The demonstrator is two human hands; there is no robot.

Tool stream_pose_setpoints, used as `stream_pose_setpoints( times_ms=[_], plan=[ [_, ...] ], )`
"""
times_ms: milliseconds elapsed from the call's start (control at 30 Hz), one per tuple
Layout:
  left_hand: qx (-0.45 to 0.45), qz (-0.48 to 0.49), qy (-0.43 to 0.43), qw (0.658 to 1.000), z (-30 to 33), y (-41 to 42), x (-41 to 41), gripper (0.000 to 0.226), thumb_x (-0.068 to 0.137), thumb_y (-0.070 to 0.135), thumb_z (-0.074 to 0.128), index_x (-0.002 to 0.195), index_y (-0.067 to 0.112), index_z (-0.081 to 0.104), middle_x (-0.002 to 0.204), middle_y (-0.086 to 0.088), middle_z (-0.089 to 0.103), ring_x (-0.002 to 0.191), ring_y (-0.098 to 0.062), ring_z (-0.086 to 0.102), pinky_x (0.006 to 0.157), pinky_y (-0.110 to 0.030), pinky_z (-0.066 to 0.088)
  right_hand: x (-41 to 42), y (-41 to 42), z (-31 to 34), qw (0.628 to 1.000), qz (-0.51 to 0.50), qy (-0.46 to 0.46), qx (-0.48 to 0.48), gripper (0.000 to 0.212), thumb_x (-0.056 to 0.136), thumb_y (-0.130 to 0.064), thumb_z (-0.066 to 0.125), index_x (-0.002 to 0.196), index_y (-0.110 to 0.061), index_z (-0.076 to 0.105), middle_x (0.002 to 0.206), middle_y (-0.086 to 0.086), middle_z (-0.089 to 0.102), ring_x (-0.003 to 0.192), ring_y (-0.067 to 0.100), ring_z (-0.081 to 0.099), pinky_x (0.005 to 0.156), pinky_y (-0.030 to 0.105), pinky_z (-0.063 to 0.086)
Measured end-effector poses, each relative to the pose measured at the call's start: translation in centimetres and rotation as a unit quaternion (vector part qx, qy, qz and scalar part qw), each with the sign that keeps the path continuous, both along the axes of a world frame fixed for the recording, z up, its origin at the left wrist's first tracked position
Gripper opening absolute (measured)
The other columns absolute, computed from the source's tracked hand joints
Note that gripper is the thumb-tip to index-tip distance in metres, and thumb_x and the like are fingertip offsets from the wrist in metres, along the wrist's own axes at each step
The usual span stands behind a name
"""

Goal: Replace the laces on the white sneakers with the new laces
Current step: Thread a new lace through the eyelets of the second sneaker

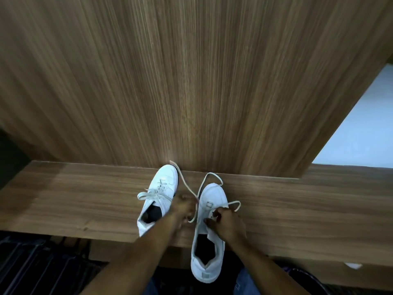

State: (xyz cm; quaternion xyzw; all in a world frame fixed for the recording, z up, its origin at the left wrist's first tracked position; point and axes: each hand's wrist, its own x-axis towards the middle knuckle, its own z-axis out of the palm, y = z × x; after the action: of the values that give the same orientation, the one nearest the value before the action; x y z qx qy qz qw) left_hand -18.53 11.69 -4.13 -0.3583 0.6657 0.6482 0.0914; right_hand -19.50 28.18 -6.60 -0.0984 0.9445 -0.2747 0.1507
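Two white sneakers sit on the wooden shelf: the left sneaker laced, the right sneaker overhanging the near edge. Left hand, blurred, pinches the loose lace; right hand grips the right sneaker's eyelet area.

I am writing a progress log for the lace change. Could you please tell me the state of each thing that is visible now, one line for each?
Left sneaker: laced and tied in a bow, on the shelf.
Right sneaker: mostly unlaced, heel hanging over the shelf edge.
Loose lace: partly threaded in the right sneaker, looping slack.
Left hand: blurred, at the lace between the sneakers.
Right hand: fingers pinching at the right sneaker's eyelets.
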Motion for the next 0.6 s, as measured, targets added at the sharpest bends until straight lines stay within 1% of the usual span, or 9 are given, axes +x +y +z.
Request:
stream_pose_setpoints(
  times_ms=[100, 133, 200, 267, 300, 333, 400, 500, 600],
  plan=[
    [-0.062, -0.061, -0.001, 0.996, -2.5, 1.6, 0.2, 0.026, 0.088, 0.014, 0.064, 0.109, -0.001, 0.061, 0.076, -0.001, 0.056, 0.063, -0.01, 0.051, 0.044, -0.011, 0.044, 0.4, 0.3, 0.2, 1.0, 0.03, -0.007, -0.002, 0.041, 0.074, -0.056, 0.067, 0.102, -0.027, 0.065, 0.1, -0.009, 0.068, 0.098, 0.015, 0.065, 0.079, 0.027, 0.05],
    [-0.083, -0.059, 0.007, 0.995, -2.5, 2.0, 0.2, 0.023, 0.089, 0.014, 0.063, 0.108, 0.001, 0.062, 0.074, 0.0, 0.055, 0.062, -0.009, 0.05, 0.042, -0.007, 0.041, 0.6, 0.4, 0.2, 0.999, 0.035, -0.005, -0.003, 0.042, 0.074, -0.054, 0.068, 0.105, -0.027, 0.065, 0.103, -0.008, 0.068, 0.099, 0.015, 0.064, 0.08, 0.027, 0.051],
    [-0.085, -0.046, 0.01, 0.995, -2.1, 2.3, -0.2, 0.018, 0.089, 0.011, 0.063, 0.106, 0.005, 0.064, 0.079, -0.004, 0.059, 0.063, -0.01, 0.052, 0.044, -0.011, 0.044, 0.9, 0.7, 0.2, 0.998, 0.055, 0.007, -0.002, 0.044, 0.072, -0.053, 0.069, 0.107, -0.027, 0.066, 0.107, -0.007, 0.067, 0.102, 0.016, 0.064, 0.083, 0.027, 0.051],
    [-0.11, -0.024, 0.008, 0.994, -1.3, 2.0, -0.7, 0.008, 0.086, 0.008, 0.064, 0.09, 0.003, 0.069, 0.082, -0.011, 0.066, 0.061, -0.013, 0.057, 0.05, -0.017, 0.045, 0.9, 0.7, 0.2, 0.997, 0.077, 0.008, -0.003, 0.047, 0.071, -0.054, 0.071, 0.108, -0.026, 0.066, 0.109, -0.007, 0.067, 0.103, 0.015, 0.063, 0.084, 0.026, 0.05],
    [-0.118, -0.003, 0.015, 0.993, -0.5, 1.9, -1.0, 0.01, 0.084, 0.006, 0.064, 0.076, 0.004, 0.068, 0.073, -0.012, 0.067, 0.054, -0.012, 0.058, 0.05, -0.018, 0.045, 1.0, 0.8, 0.3, 0.997, 0.08, -0.002, -0.01, 0.048, 0.071, -0.053, 0.071, 0.109, -0.025, 0.066, 0.109, -0.007, 0.067, 0.103, 0.015, 0.063, 0.085, 0.026, 0.05],
    [-0.096, 0.033, 0.035, 0.994, 0.1, 1.7, -1.5, 0.019, 0.084, 0.004, 0.063, 0.066, 0.005, 0.065, 0.062, -0.011, 0.066, 0.048, -0.014, 0.058, 0.053, -0.02, 0.046, 1.0, 0.8, 0.3, 0.997, 0.081, -0.014, -0.015, 0.048, 0.071, -0.052, 0.071, 0.109, -0.024, 0.065, 0.11, -0.006, 0.066, 0.104, 0.015, 0.063, 0.086, 0.027, 0.05],
    [0.036, 0.124, 0.103, 0.986, 2.5, 1.1, -2.4, 0.023, 0.087, 0.004, 0.062, 0.064, 0.007, 0.063, 0.053, -0.008, 0.064, 0.046, -0.017, 0.059, 0.061, -0.03, 0.051, 1.0, 0.9, 0.3, 0.996, 0.089, -0.026, -0.011, 0.05, 0.072, -0.051, 0.072, 0.112, -0.021, 0.064, 0.114, -0.004, 0.065, 0.106, 0.015, 0.061, 0.088, 0.029, 0.049],
    [0.209, 0.221, 0.23, 0.924, 8.2, -1.1, -3.9, 0.021, 0.095, 0.004, 0.053, 0.076, 0.008, 0.06, 0.057, -0.004, 0.064, 0.048, -0.01, 0.061, 0.052, -0.025, 0.056, 0.9, 0.9, 0.3, 0.994, 0.104, -0.036, 0.003, 0.06, 0.073, -0.055, 0.071, 0.119, -0.019, 0.061, 0.122, -0.002, 0.057, 0.112, 0.016, 0.057, 0.093, 0.03, 0.046],
    [0.286, 0.286, 0.307, 0.861, 13.4, -3.7, -4.9, 0.016, 0.095, 0.005, 0.055, 0.081, 0.006, 0.063, 0.058, -0.004, 0.067, 0.05, -0.01, 0.066, 0.055, -0.023, 0.059, 1.0, 1.1, 0.4, 0.995, 0.092, -0.043, -0.002, 0.067, 0.073, -0.057, 0.071, 0.127, -0.021, 0.058, 0.126, -0.004, 0.054, 0.116, 0.014, 0.055, 0.094, 0.029, 0.045]
  ],
)
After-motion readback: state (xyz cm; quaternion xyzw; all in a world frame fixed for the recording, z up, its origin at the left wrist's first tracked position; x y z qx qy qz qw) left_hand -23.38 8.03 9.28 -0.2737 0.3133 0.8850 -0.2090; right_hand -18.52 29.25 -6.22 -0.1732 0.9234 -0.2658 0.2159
